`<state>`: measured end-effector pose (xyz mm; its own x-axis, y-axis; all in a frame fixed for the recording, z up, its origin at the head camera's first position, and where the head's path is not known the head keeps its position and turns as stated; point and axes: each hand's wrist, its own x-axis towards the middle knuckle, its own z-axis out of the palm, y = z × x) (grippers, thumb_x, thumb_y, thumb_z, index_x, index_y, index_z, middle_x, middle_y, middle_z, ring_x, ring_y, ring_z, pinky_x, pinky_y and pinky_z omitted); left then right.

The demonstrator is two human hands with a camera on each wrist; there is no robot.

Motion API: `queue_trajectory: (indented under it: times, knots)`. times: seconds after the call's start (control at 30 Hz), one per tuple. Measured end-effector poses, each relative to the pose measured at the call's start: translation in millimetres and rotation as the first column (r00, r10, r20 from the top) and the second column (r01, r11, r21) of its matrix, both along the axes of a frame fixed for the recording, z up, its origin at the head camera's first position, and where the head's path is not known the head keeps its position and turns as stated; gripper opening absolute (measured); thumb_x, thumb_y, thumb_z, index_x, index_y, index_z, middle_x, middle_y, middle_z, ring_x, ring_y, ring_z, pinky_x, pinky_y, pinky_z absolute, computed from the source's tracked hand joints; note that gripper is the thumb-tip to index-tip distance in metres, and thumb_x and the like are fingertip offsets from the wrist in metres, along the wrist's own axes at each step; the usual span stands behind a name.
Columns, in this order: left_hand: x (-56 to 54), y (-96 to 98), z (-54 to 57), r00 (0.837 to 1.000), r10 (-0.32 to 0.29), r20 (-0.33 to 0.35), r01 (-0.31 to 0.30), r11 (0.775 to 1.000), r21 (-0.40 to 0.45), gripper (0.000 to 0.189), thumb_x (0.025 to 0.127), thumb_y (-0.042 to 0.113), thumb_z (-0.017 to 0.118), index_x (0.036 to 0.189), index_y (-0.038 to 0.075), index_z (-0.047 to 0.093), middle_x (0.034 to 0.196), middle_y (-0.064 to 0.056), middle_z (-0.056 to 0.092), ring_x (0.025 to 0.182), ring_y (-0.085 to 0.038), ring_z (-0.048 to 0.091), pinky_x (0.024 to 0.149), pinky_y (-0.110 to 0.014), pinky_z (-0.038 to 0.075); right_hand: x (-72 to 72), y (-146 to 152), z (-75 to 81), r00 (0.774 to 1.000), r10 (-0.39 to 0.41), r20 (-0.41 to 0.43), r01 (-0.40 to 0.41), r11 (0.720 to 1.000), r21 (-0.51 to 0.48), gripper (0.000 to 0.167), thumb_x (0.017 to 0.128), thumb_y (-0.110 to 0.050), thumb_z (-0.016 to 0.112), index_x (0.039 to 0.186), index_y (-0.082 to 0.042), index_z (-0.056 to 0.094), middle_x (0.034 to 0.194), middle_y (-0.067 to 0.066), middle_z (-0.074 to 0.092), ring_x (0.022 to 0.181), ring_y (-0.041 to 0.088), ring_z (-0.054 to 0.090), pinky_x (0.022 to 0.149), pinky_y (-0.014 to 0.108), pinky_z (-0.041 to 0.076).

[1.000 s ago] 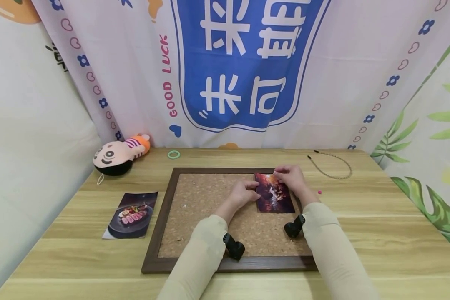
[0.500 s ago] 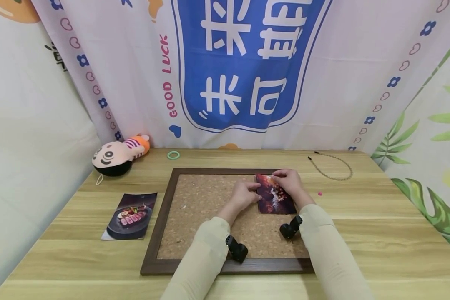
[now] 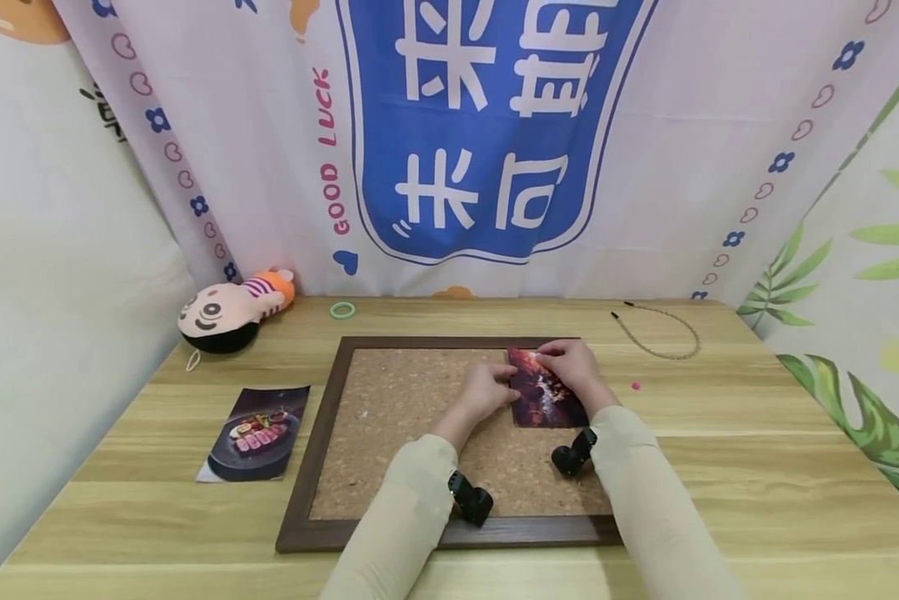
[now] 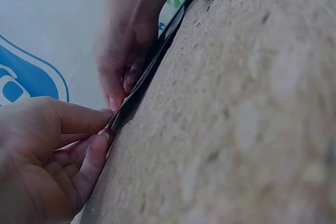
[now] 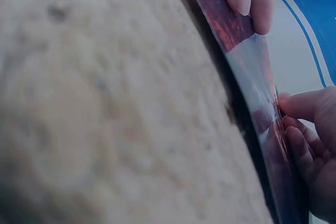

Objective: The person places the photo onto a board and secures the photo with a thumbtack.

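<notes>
A photo print (image 3: 533, 408) in dark reds, oranges and purples lies over the upper right of a brown-framed cork board (image 3: 412, 450). My left hand (image 3: 482, 392) pinches the photo's left edge between thumb and fingers; in the left wrist view this hand (image 4: 47, 156) has its fingertips right at the edge. At the upper right part of the photo, the fingertips of my right hand (image 3: 572, 367) are pinched together. Seen from the right wrist, the photo (image 5: 257, 82) stands slightly off the cork, and the right hand (image 5: 320, 145) has thumb and forefinger close at its far edge.
Left of the board lies a second photo (image 3: 257, 433) of a plated dish. Behind it rests a plush doll (image 3: 235, 308). A green ring (image 3: 342, 310) and a thin cord (image 3: 666, 333) lie along the back; a small pink piece (image 3: 636, 386) is right of the board.
My right hand has shifted slightly left and toward me across the photo's upper part. The left hand stays at the left edge, and the photo has barely moved.
</notes>
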<state>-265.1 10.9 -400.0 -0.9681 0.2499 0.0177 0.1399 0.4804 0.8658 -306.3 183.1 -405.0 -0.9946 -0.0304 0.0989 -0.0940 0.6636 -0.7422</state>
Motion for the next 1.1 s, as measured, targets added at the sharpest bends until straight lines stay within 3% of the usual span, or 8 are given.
queue_trajectory:
  times: [0.13, 0.23, 0.33, 0.47, 0.7, 0.9, 1.1]
  knots:
    - [1.7, -2.6, -0.2, 0.992, -0.002, -0.126, -0.018, 0.987, -0.157, 0.037, 0.071, 0.012, 0.069, 0.107, 0.004, 0.061, 0.098, -0.009, 0.060, 0.087, -0.019, 0.055, 0.073, -0.028, 0.042, -0.1, -0.4, -3.0, 1.000, -0.007, 0.001, 0.007, 1.000, 0.007, 0.021, 0.080, -0.021, 0.062, 0.093, -0.005, 0.067, 0.090, 0.010, 0.062, 0.077, 0.023, 0.054, 0.068, 0.035, 0.041]
    - [2.9, -4.1, -0.3, 0.984, -0.015, -0.177, -0.043, 0.945, -0.324, 0.044, 0.072, 0.025, 0.069, 0.112, 0.013, 0.059, 0.115, -0.008, 0.052, 0.107, -0.026, 0.043, 0.089, -0.040, 0.028, 0.0, -0.5, -4.4, 1.000, -0.014, -0.002, 0.014, 1.000, 0.014, 0.020, 0.079, -0.021, 0.062, 0.092, -0.006, 0.068, 0.090, 0.010, 0.062, 0.078, 0.023, 0.054, 0.069, 0.036, 0.041]
    - [3.7, -4.8, -0.5, 0.987, -0.055, -0.149, -0.015, 0.900, -0.436, 0.051, 0.074, 0.037, 0.065, 0.121, 0.022, 0.052, 0.132, -0.007, 0.036, 0.123, -0.031, 0.021, 0.093, -0.053, 0.010, -0.1, 0.4, -5.4, 1.000, -0.013, -0.010, 0.013, 1.000, 0.025, 0.020, 0.079, -0.020, 0.062, 0.092, -0.006, 0.067, 0.092, 0.011, 0.062, 0.082, 0.025, 0.054, 0.071, 0.037, 0.041]
    - [4.3, -5.2, -0.6, 0.989, -0.107, -0.098, 0.045, 0.868, -0.495, 0.058, 0.077, 0.044, 0.059, 0.129, 0.025, 0.043, 0.140, -0.005, 0.022, 0.128, -0.030, 0.004, 0.091, -0.058, -0.004, -0.8, 1.3, -4.9, 1.000, -0.009, -0.016, 0.009, 0.999, 0.030, 0.020, 0.080, -0.020, 0.062, 0.093, -0.005, 0.067, 0.093, 0.011, 0.062, 0.084, 0.025, 0.054, 0.073, 0.038, 0.041]
    - [5.8, -6.2, 1.8, 0.984, -0.164, -0.071, 0.090, 0.799, -0.595, 0.059, 0.080, 0.050, 0.051, 0.132, 0.027, 0.036, 0.142, -0.006, 0.015, 0.128, -0.030, -0.001, 0.090, -0.060, -0.006, 1.0, -1.0, -0.8, 1.000, -0.019, -0.012, 0.019, 0.999, 0.030, 0.020, 0.080, -0.020, 0.061, 0.093, -0.006, 0.067, 0.093, 0.011, 0.061, 0.084, 0.026, 0.054, 0.073, 0.038, 0.040]
    - [7.1, -5.6, 3.1, 0.982, -0.179, -0.067, 0.099, 0.776, -0.623, 0.058, 0.082, 0.051, 0.047, 0.133, 0.028, 0.034, 0.142, -0.006, 0.013, 0.127, -0.030, -0.002, 0.090, -0.061, -0.005, 1.1, -2.0, -1.3, 0.999, -0.048, -0.019, 0.049, 0.998, 0.045, 0.020, 0.080, -0.021, 0.061, 0.093, -0.007, 0.068, 0.095, 0.011, 0.061, 0.088, 0.027, 0.053, 0.076, 0.039, 0.040]
    - [8.0, -5.7, 4.6, 0.982, -0.182, -0.056, 0.105, 0.761, -0.640, 0.057, 0.083, 0.051, 0.046, 0.134, 0.029, 0.033, 0.142, -0.006, 0.012, 0.128, -0.030, -0.002, 0.090, -0.061, -0.005, 3.2, -4.7, 0.2, 0.998, -0.066, 0.008, 0.065, 0.996, 0.056, 0.018, 0.080, -0.021, 0.062, 0.091, -0.008, 0.068, 0.091, 0.009, 0.062, 0.082, 0.024, 0.054, 0.071, 0.037, 0.041]
